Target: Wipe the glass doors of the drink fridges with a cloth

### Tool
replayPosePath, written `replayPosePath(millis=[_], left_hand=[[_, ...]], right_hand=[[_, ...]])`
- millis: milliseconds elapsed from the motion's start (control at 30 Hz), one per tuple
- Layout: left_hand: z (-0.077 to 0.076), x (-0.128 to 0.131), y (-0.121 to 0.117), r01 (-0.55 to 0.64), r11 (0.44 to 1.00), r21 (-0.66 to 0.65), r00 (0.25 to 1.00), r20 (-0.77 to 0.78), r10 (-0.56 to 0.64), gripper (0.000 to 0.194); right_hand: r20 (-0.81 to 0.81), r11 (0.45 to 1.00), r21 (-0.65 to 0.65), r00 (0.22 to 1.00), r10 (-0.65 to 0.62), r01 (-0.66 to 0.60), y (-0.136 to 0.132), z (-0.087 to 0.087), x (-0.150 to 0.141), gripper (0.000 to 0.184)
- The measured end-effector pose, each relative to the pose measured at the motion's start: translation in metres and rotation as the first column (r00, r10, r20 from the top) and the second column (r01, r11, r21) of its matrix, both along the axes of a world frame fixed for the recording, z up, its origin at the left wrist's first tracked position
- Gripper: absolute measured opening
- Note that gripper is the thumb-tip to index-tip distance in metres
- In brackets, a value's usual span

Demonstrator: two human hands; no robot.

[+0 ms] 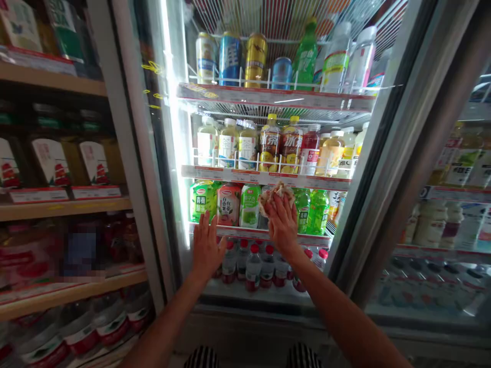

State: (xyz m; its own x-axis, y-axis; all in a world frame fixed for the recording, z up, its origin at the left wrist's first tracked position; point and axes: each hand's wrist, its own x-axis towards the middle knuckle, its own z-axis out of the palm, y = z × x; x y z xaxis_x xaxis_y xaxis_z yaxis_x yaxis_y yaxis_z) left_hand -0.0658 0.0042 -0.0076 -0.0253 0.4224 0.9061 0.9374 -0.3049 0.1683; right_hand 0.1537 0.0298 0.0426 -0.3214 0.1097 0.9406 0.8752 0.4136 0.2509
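Note:
A crumpled pale cloth (pixel 276 192) lies pressed flat against the glass door (pixel 245 301) of a lit drinks cooler. On top of it is my right hand (pixel 283 221), its fingers bent over the cloth. To the left, my left hand (pixel 207 243) is stretched out with fingers up and apart, palm toward the glass and nothing in it. Behind the two hands stand a green drink bottle (pixel 203 199), a red-brown tea bottle (pixel 229 204) and a green-and-white carton (pixel 250 205); the cloth hides part of that row.
Cans and bottles fill the cooler's upper shelves (pixel 268 97); red-capped water bottles (pixel 253 268) stand at the bottom. A metal door frame (pixel 399 153) runs down the right, beside another cooler. Wooden shelves (pixel 69 207) with bottles are at the left.

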Motion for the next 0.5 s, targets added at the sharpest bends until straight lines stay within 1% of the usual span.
replayPosePath(millis=[67,100,133,167,200,300,333,367,433,500], left_hand=[[-0.003,-0.005,0.001,-0.013,1.000,-0.007,1.000,-0.002,0.013,0.064],[-0.004,-0.007,0.002,-0.020,1.000,-0.012,1.000,-0.007,0.019,0.064],[-0.005,-0.010,0.002,-0.026,1.000,-0.015,1.000,-0.011,0.026,0.064],[-0.006,-0.012,0.002,-0.032,0.999,-0.015,0.999,-0.011,0.032,0.064],[-0.006,-0.015,0.002,-0.038,0.999,-0.013,0.999,-0.006,0.038,0.064],[-0.002,-0.022,0.002,-0.057,0.998,-0.015,0.998,0.017,0.058,0.063],[0.000,-0.025,0.001,-0.063,0.998,-0.022,0.998,0.021,0.064,0.063],[0.001,-0.027,0.001,-0.067,0.997,-0.030,0.997,0.023,0.067,0.063],[0.003,-0.032,0.001,-0.068,0.997,-0.048,0.997,0.026,0.069,0.062],[0.004,-0.038,0.002,-0.070,0.996,-0.062,0.997,0.034,0.072,0.061]], right_hand=[[0.172,0.999,-0.023,0.984,0.049,-0.046,-0.001,-0.011,-0.006,0.046],[0.267,0.997,-0.040,0.960,0.081,-0.073,-0.001,-0.016,-0.010,0.045],[0.339,0.994,-0.060,0.935,0.107,-0.092,-0.001,-0.018,-0.014,0.044],[0.370,0.992,-0.075,0.921,0.122,-0.101,-0.001,-0.017,-0.018,0.043],[0.358,0.992,-0.081,0.926,0.123,-0.101,0.000,-0.012,-0.022,0.044],[0.174,0.996,-0.057,0.982,0.080,-0.071,0.004,0.009,-0.031,0.047],[0.134,0.997,-0.048,0.988,0.073,-0.067,0.005,0.013,-0.034,0.047],[0.134,0.996,-0.047,0.988,0.077,-0.072,0.006,0.013,-0.036,0.047],[0.255,0.991,-0.071,0.959,0.126,-0.112,0.005,0.005,-0.041,0.046],[0.417,0.981,-0.105,0.888,0.194,-0.165,0.004,-0.006,-0.046,0.042]])
